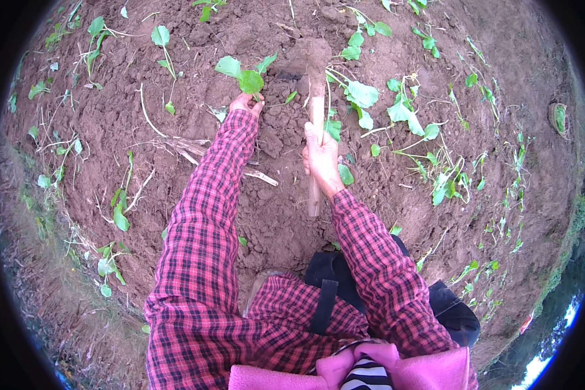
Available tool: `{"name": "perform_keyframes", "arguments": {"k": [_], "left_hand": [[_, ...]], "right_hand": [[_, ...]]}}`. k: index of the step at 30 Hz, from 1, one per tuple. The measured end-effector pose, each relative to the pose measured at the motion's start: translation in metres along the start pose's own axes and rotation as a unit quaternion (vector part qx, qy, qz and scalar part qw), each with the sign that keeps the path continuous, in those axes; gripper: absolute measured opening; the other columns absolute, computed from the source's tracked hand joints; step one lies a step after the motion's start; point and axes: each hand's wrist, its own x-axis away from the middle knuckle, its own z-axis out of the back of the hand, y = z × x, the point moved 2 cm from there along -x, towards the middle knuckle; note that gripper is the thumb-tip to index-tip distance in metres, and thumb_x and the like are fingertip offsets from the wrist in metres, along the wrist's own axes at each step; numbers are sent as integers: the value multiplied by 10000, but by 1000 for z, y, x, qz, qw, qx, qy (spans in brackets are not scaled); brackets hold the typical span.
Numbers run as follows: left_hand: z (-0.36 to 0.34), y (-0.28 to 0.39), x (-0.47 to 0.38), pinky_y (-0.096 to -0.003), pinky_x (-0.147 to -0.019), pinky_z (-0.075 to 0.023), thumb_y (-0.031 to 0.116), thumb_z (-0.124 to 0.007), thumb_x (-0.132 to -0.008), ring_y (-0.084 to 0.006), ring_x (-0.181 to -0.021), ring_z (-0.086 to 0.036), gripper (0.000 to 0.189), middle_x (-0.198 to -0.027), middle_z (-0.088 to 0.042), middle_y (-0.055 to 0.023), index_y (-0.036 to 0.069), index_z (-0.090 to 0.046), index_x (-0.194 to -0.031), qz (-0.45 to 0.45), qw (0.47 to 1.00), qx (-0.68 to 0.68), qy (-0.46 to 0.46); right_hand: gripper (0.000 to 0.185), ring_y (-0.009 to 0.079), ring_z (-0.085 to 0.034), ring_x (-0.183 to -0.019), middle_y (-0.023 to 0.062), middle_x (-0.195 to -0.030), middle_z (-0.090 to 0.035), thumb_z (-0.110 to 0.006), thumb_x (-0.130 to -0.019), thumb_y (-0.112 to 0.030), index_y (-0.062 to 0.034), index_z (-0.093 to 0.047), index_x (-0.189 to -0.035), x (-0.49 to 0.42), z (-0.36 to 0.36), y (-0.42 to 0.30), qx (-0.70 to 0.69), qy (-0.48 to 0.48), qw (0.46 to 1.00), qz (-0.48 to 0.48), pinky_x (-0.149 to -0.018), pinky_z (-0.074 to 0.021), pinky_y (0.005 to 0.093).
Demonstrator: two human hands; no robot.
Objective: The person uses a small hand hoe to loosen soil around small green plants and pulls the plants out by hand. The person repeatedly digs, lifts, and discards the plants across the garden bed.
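Note:
Ahead and to the left, my left hand (247,104) is closed around the base of a green leafy seedling (250,81), low against the brown soil. The seedling's broad leaves spread above my fingers, and its lower stem and roots are hidden. My right hand (321,155) grips the wooden handle of a short hoe (316,109). Dirt coats the hoe's upper end, where its dark blade edge (291,75) meets loose, crumbled soil just right of the seedling. The handle's lower end sticks out below my fist.
Wilted leafy plants (404,114) lie on the tilled soil (278,219) to the right, with more seedlings (163,46) at the left. Dry stalks (190,146) lie beside my left forearm. A small basket-like object (559,118) rests at the far right. Grass borders the lower-right edge.

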Motion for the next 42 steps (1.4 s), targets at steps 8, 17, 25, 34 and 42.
{"name": "perform_keyframes", "arguments": {"k": [8,17,25,34,42], "left_hand": [[-3,-1,0,-240,-659,-475,56,-724,-721,-78,-672,-563,278,-800,-629,6,51,-604,-972,-6,997,77,13],[-15,-30,-17,-266,-676,-448,122,-705,-755,-117,-679,-533,232,-800,-616,-26,39,-600,-944,-37,995,22,86],[-24,-53,-28,-247,-657,-451,135,-692,-776,-100,-652,-541,161,-763,-623,-21,49,-631,-897,-1,996,-17,89],[-20,-40,-20,-251,-705,-453,91,-666,-790,-112,-716,-556,142,-814,-624,-40,27,-604,-900,-35,997,44,57],[-17,-44,-25,-282,-768,-459,168,-685,-770,-159,-782,-588,231,-872,-635,-62,37,-618,-948,-6,999,-9,51]], "right_hand": [[246,44,-438,-513,-21,-601,-451,-539,-912,-271,-25,-523,-917,32,10,-32,27,10,991,129,-458,-352,202],[638,47,-476,-606,-4,-753,-526,-542,-895,-141,-213,-211,-1436,6,20,-81,51,-243,960,127,-477,-413,205],[652,369,-560,-1022,231,-1083,-581,-513,-824,-102,-171,-242,-1414,-40,13,10,391,-116,902,140,-884,-431,385],[676,432,-591,-775,268,-838,-607,-499,-834,-107,-151,-175,-1426,2,9,-1,490,-66,862,112,-728,-458,499],[569,37,-382,-430,-33,-654,-421,-484,-905,-114,-182,-246,-1417,40,81,-80,205,-243,947,-44,-356,-354,198]]}}
